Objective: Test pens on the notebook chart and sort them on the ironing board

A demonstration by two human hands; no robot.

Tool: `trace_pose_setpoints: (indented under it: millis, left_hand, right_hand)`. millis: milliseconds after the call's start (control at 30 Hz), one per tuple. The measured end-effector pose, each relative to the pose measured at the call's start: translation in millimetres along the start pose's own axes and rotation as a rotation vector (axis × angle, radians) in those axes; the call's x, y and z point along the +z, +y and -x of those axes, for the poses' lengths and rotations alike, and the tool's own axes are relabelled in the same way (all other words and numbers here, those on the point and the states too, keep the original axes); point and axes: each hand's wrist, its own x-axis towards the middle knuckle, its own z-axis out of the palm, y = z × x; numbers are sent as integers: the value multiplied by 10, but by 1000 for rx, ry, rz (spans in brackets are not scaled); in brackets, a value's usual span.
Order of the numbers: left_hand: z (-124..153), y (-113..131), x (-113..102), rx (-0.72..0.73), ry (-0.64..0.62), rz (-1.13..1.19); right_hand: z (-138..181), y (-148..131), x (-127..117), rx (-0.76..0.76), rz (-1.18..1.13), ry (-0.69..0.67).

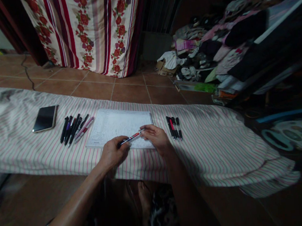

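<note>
Between my two hands, above the lower half of a spiral notebook (122,119), I hold a pen (134,136) with a dark end and a red and white barrel. My left hand (115,150) pinches its dark end. At the opposite tip are the fingers of my right hand (155,136), closed around it. To the left of the notebook lies a group of several pens (71,128), mostly black, with purple and pink ones among them. A smaller row of pens (174,127), black with one red, lies to the right.
A phone (45,118) lies farther left on the striped cloth (211,146) covering the long bench. Behind it hangs a floral curtain (85,33) over the tiled floor. A heap of clothes (214,45) fills the back right, and a blue-rimmed plastic seat (293,134) stands at right.
</note>
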Motion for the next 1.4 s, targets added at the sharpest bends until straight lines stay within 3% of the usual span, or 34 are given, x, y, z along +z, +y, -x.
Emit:
trace_pose_setpoints:
  millis: [400, 600, 867, 1133, 1400]
  left_hand:
    - [-18, -64, 25, -21, 44, -35]
    - [2, 22, -25, -21, 24, -136]
    - [60, 128, -88, 36, -44, -377]
    - [38, 87, -69, 144, -74, -409]
    - [46, 95, -65, 159, -84, -495]
  right_hand:
    - [10, -11, 6, -3, 27, -8]
    - [28, -27, -2, -33, 84, -22]
    - [46, -36, 7, -16, 85, -66]
    - [40, 11, 38, -29, 112, -72]
    - [88, -28, 61, -23, 78, -111]
